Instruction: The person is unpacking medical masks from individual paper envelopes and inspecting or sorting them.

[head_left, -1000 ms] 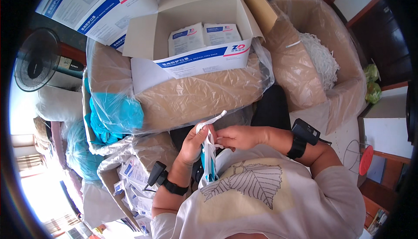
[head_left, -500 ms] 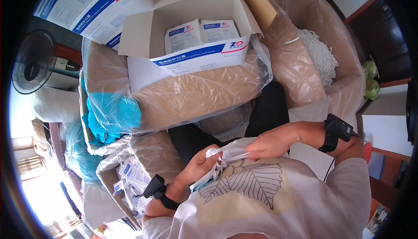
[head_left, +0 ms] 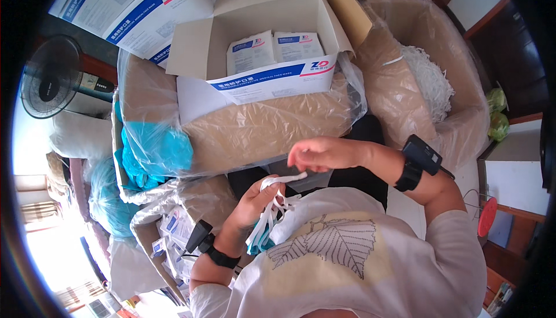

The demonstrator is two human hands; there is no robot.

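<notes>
My left hand (head_left: 255, 202) is closed around a bundle of white straps (head_left: 271, 217). The straps hang in loops from the fist, and one flat end sticks out toward the right. Below the fist some teal material (head_left: 260, 241) shows, partly hidden by the straps and my shirt; whether it is joined to them I cannot tell. My right hand (head_left: 327, 153) hovers just above the sticking-out strap end, its fingers loosely bent and apart, with nothing seen in them.
An open white carton (head_left: 272, 86) with white packets (head_left: 298, 47) stands on a plastic-lined brown box (head_left: 260, 124). Teal items (head_left: 156, 150) fill its left side. White strands (head_left: 427, 81) fill a lined box at right. A fan (head_left: 51, 81) stands far left; packets (head_left: 176, 228) lie lower left.
My right hand has let go of the straps and lifted up and away. My left hand has shifted slightly left and up, still gripping the bundle, whose loops now hang more freely.
</notes>
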